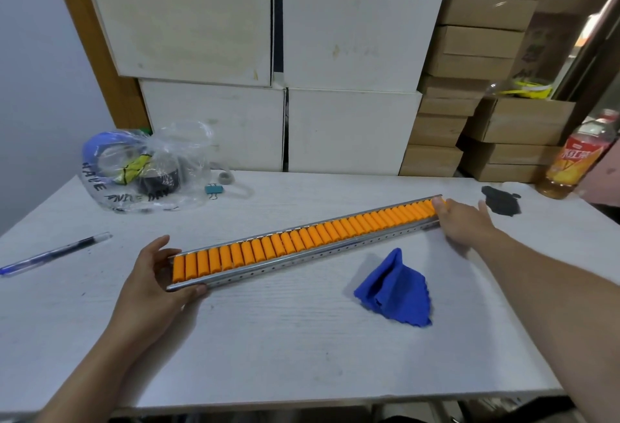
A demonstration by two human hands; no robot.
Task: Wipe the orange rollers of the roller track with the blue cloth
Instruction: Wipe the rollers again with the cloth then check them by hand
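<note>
The roller track (pixel 303 241) is gripped at opposite ends by the left hand (pixel 156 275) and right hand (pixel 464 219), diagonally on the tabletop (pixel 268 338); the blue cloth (pixel 394 291) lies just beside it, untouched.

Left hand (pixel 152 280): fingers and thumb clamped, forearm extended | Right hand (pixel 466 221): fingers curled in a grip, forearm extended

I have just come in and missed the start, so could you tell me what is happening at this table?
A person holds a roller track by its two ends on the white table: the left hand grips the near end, the right hand the far end. The blue cloth lies crumpled beside the track, untouched, so wiping the orange rollers has not begun.
</note>
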